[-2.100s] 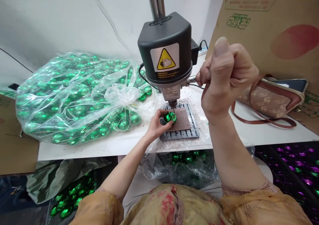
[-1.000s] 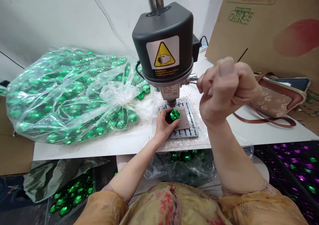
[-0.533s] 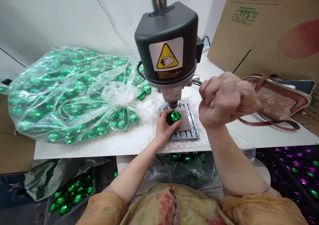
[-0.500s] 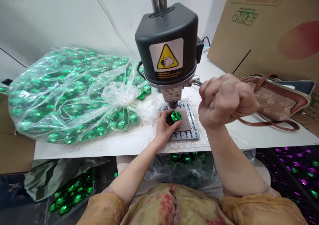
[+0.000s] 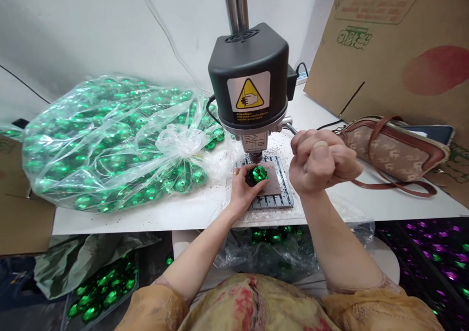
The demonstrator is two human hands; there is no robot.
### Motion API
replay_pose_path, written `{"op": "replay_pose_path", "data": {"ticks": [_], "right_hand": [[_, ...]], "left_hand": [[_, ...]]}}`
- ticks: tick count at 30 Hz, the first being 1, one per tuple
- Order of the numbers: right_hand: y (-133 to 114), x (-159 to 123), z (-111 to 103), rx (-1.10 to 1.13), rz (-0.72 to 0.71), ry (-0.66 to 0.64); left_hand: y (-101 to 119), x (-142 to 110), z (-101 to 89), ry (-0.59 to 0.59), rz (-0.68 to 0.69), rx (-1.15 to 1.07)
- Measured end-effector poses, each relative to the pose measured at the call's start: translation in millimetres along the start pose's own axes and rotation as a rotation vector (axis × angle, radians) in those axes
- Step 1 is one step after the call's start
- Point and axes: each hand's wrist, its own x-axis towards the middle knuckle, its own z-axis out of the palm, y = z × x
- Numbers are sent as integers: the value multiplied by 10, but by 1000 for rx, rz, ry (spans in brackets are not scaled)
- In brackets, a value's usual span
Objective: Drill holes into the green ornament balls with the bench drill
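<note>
The green faceted ball (image 5: 260,175) sits directly below the drill press (image 5: 249,72), over a brown pad (image 5: 274,185), with my left grip (image 5: 242,190) pinching it from the left. My right grip (image 5: 322,162) is curled into a fist round the end of the lever (image 5: 290,127) on the drill press's right. Left of the drill press, a knotted clear plastic bag (image 5: 110,145) of green balls lies on the worktop (image 5: 120,225); right of it lies a patterned handbag (image 5: 394,150).

Left hand (image 5: 242,189) gripping a faceted green ball (image 5: 261,174) under a drill press (image 5: 249,57) — right hand (image 5: 319,162) fisted around its lever (image 5: 289,125) — plastic bag (image 5: 110,145) alongside.
</note>
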Motion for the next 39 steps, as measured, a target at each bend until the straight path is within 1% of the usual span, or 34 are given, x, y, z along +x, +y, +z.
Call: {"op": "replay_pose_path", "data": {"ticks": [5, 8, 9, 11, 13, 14, 16, 18, 21, 23, 25, 27, 29, 30, 33, 37, 39], "right_hand": [[-21, -89, -68, -38, -14, -36], [-59, -58, -26, -50, 21, -5], [-77, -12, 10, -60, 51, 15], [-114, 128, 103, -104, 160, 45], [-140, 302, 197, -195, 375, 42], [-143, 387, 237, -208, 434, -5], [-123, 532, 294, -227, 484, -60], [-67, 638, 330, -258, 498, -102], [67, 753, 373, -314, 526, -157], [166, 816, 404, -307, 577, -174], [248, 866, 433, -272, 632, -169], [296, 896, 453, -248, 667, -165], [311, 907, 464, -241, 685, -161], [309, 908, 467, -242, 693, -156], [292, 903, 479, -259, 695, -140], [293, 908, 501, -221, 679, -111], [303, 911, 508, -180, 679, -86]], "left_hand": [[-9, 12, -5, -3, 6, -2], [-1, 11, 1, 4, 6, -2], [3, 2, 5, 12, 4, 0], [12, -31, 18, 38, -2, 5], [17, -78, 31, 86, -20, 21], [18, -101, 37, 109, -33, 31], [17, -133, 47, 140, -59, 40], [16, -139, 54, 140, -57, 24], [21, -106, 55, 121, -1, -2], [31, -88, 47, 117, 36, 7], [51, -105, 29, 144, 70, 38], [82, -179, 4, 185, 143, 79], [111, -315, -16, 176, 260, 92], [120, -400, -18, 134, 334, 87], [97, -678, 22, -53, 576, 87], [12, -991, 142, -239, 954, 111], [3, -1110, 186, -374, 1057, 199]]}}
